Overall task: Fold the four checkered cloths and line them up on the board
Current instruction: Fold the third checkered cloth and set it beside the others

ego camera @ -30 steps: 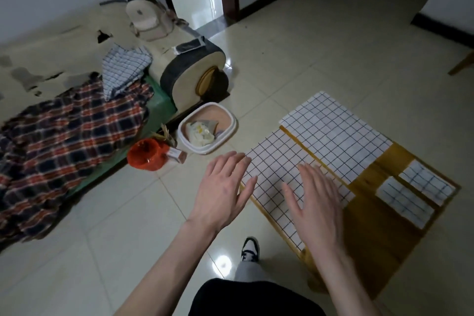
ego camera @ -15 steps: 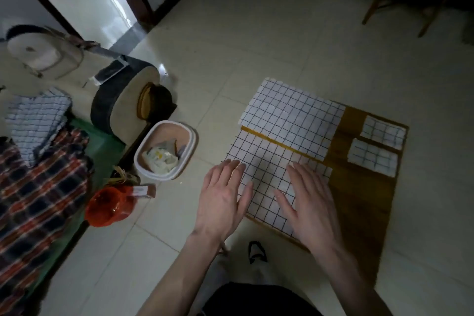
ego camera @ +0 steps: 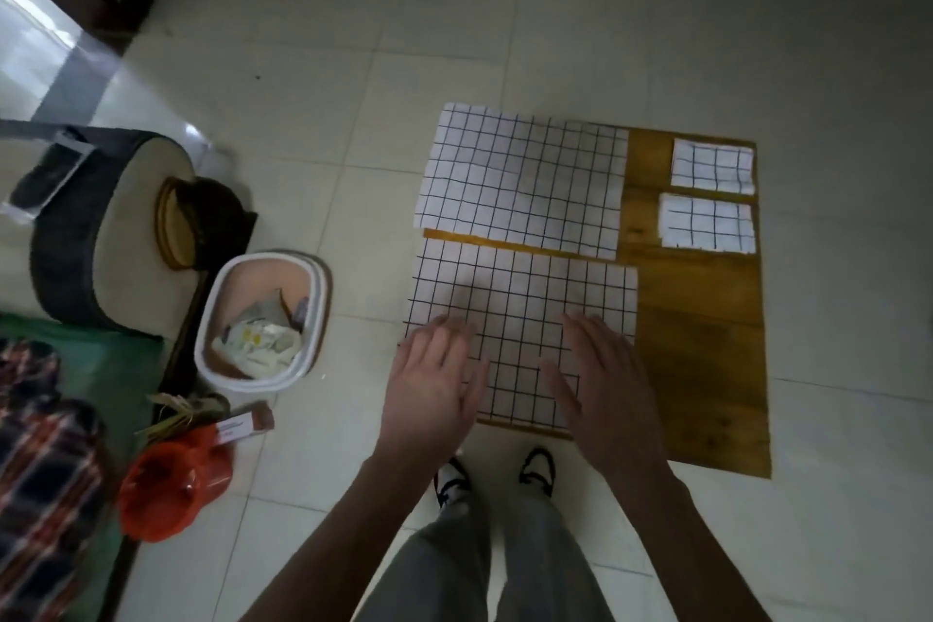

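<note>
Third fold pending: left hand (ego camera: 429, 384) and right hand (ego camera: 601, 384), fingers spread flat, over near cloth (ego camera: 525, 298) on board (ego camera: 702, 318); two folded cloths (ego camera: 709, 195) far right; next, pinching an edge.

One head-worn camera looks steeply down at the wooden board (ego camera: 702, 318) from directly above its near edge (wide-angle, standing height), facing toward its far edge.
</note>
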`<control>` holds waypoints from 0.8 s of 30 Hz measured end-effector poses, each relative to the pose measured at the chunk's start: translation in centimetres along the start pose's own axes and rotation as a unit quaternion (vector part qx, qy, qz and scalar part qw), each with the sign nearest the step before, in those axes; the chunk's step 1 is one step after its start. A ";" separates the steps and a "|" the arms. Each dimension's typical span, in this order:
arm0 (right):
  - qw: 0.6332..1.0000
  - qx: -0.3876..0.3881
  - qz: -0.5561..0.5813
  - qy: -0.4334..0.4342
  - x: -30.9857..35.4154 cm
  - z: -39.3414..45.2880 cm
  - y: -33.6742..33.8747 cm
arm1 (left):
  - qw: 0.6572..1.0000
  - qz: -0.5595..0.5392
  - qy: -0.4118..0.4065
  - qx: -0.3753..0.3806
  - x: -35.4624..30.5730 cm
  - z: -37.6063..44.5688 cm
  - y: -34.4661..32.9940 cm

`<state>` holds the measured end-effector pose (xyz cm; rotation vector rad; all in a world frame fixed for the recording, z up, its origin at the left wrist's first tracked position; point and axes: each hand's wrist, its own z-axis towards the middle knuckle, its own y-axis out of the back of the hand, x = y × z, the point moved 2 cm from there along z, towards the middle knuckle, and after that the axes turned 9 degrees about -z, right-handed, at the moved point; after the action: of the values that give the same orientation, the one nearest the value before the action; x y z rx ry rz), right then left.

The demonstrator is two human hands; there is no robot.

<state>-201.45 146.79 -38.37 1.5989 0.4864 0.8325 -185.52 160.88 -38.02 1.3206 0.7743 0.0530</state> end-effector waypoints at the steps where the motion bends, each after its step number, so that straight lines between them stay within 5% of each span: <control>1: 1.000 -0.001 0.003 -0.014 -0.1 -0.1 -0.9 | 1.000 0.003 -0.010 0.013 0.4 0.2 -0.7; 14: 0.996 0.063 -0.018 -0.059 -6.5 1.2 -15.6 | 0.998 -0.058 -0.016 0.034 5.9 1.8 -16.9; 24: 0.979 0.115 -0.155 0.060 -12.8 5.0 -27.2 | 0.996 0.023 -0.018 0.088 9.3 -2.6 -29.6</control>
<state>-202.36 139.87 -67.99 1.6323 0.9228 0.6543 -191.27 158.86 -68.55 1.5028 0.7306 -0.0020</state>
